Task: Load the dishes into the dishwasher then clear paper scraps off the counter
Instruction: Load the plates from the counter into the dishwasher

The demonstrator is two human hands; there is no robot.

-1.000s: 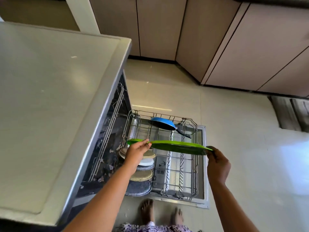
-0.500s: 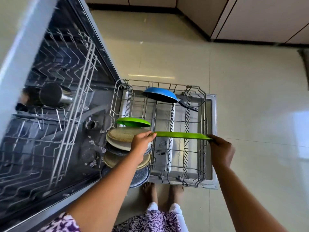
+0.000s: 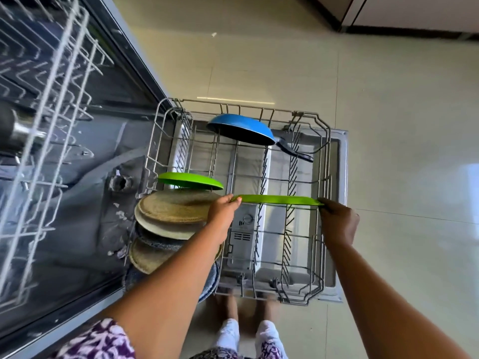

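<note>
I hold a green plate edge-on over the pulled-out lower rack of the dishwasher. My left hand pinches its left rim and my right hand grips its right rim. Another green plate stands in the rack's left row, behind several tan and grey plates. A blue frying pan leans at the far end of the rack, handle to the right.
The upper rack sticks out at the left, with a metal cup in it. The open dishwasher door lies under the lower rack. Tiled floor stretches to the right; cabinets stand at the top right. My feet are below the rack.
The view has dropped from the counter to the racks. The green plate has gone down closer to the lower rack, with both hands still on its rims.
</note>
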